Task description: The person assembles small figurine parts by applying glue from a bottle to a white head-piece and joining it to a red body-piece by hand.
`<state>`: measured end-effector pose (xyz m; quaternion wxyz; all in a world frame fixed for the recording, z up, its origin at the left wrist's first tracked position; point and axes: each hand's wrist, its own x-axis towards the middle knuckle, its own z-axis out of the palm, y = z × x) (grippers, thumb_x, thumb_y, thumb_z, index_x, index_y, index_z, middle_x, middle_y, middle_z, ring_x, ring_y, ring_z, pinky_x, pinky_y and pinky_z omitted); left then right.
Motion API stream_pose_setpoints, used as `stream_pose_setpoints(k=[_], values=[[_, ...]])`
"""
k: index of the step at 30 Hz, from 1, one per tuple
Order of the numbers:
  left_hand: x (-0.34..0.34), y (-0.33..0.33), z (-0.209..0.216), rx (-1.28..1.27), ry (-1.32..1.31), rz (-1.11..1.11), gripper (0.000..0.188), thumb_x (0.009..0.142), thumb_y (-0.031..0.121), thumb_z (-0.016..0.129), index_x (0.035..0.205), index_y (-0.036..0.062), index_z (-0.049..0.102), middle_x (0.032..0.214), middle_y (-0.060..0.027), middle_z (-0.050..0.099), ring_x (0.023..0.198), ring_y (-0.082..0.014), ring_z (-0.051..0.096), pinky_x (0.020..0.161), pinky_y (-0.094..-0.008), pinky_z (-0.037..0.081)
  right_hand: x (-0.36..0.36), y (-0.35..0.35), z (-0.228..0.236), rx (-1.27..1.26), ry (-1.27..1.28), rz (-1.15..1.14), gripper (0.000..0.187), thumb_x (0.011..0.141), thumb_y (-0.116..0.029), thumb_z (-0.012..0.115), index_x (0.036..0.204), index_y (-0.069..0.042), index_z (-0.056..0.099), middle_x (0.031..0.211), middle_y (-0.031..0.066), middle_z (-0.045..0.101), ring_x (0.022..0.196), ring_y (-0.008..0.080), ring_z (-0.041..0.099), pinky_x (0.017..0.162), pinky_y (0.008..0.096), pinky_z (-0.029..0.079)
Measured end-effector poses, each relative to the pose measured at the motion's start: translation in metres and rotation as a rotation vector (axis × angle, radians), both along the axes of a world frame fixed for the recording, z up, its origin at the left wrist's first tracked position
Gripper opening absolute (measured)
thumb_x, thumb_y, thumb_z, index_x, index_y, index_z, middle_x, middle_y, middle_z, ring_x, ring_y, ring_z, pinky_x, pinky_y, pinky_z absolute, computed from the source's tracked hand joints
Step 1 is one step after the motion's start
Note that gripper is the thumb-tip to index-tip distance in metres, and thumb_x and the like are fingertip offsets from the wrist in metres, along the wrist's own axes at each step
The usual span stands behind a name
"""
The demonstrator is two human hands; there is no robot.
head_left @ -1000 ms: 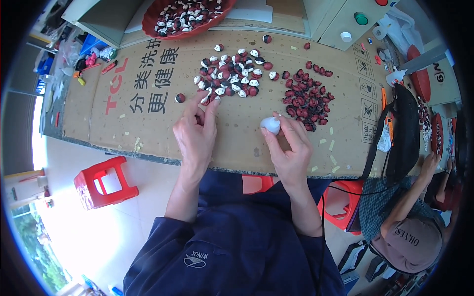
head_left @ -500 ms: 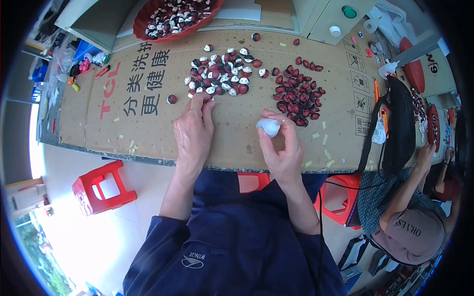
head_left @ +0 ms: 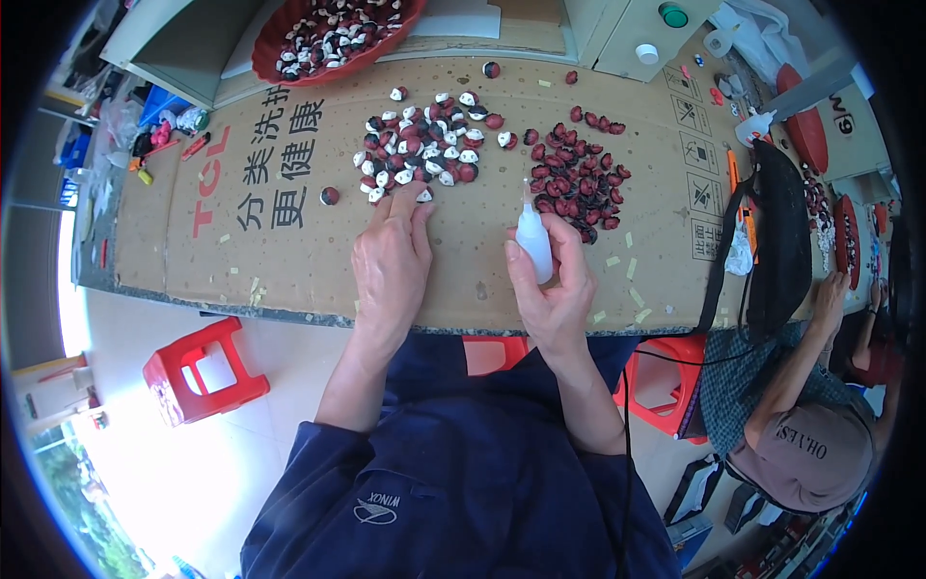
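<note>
Two hands work at the cardboard-covered table (head_left: 289,270). Right hand (head_left: 552,289) is clenched around a small white squeeze bottle (head_left: 532,241), nozzle pointing up. Left hand (head_left: 391,261) lies flat with fingers loose, grasping nothing, fingertips touching the near edge of the red-and-white bead pile (head_left: 424,150). Beside that pile, on the right hand's side, lie dark red beads (head_left: 577,179); beyond it, a red bowl (head_left: 333,39).

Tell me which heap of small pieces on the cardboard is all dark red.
The heap of dark red pieces just beyond the right hand; the heap by the left hand mixes red and white pieces.
</note>
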<state>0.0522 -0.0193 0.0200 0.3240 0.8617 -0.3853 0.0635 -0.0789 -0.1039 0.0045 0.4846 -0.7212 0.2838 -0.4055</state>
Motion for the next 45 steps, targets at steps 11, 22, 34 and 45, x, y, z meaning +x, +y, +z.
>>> stream_pose_setpoints(k=[11, 22, 34, 45], values=[[-0.008, 0.007, 0.005, -0.258, 0.89, -0.355, 0.01, 0.084, 0.006, 0.053, 0.092, 0.0017, 0.054, 0.077, -0.0043, 0.062, 0.057, -0.0076, 0.054, 0.051, -0.0217, 0.042, -0.004, -0.002, 0.0, 0.149, -0.075, 0.006, 0.032, 0.078, -0.011, 0.063, 0.103, 0.001, 0.049, 0.084, 0.0099, 0.057, 0.07, 0.013, 0.054, 0.061, 0.0256, 0.044], [-0.047, -0.001, -0.004, -0.663, 1.681, -0.432, 0.02, 0.087, 0.009, 0.051, 0.105, 0.0002, 0.053, 0.079, -0.0035, 0.057, 0.046, -0.0037, 0.041, 0.039, -0.016, 0.03, -0.005, 0.0, 0.007, 0.028, -0.122, -0.014, 0.033, 0.076, -0.014, 0.066, 0.102, 0.001, 0.051, 0.089, 0.0103, 0.058, 0.076, 0.0137, 0.056, 0.065, 0.0262, 0.046], [-0.056, -0.007, -0.006, -0.785, 1.674, -0.427, 0.026, 0.091, 0.015, 0.044, 0.114, 0.0058, 0.042, 0.066, 0.0, 0.049, 0.04, -0.0034, 0.035, 0.033, -0.0151, 0.022, -0.008, -0.005, 0.013, -0.001, -0.132, 0.035, 0.031, 0.075, -0.01, 0.064, 0.102, 0.0, 0.053, 0.091, 0.0116, 0.058, 0.081, 0.0183, 0.058, 0.07, 0.0289, 0.046], [-0.041, -0.005, -0.017, -0.805, 1.678, -0.437, 0.031, 0.093, 0.017, 0.039, 0.121, 0.0042, 0.038, 0.101, -0.0068, 0.053, 0.041, -0.0027, 0.034, 0.03, -0.0131, 0.023, -0.02, -0.009, 0.009, 0.109, -0.295, -0.014, 0.04, 0.084, -0.016, 0.056, 0.117, 0.001, 0.041, 0.101, 0.0102, 0.054, 0.087, 0.0141, 0.053, 0.071, 0.0251, 0.044]])
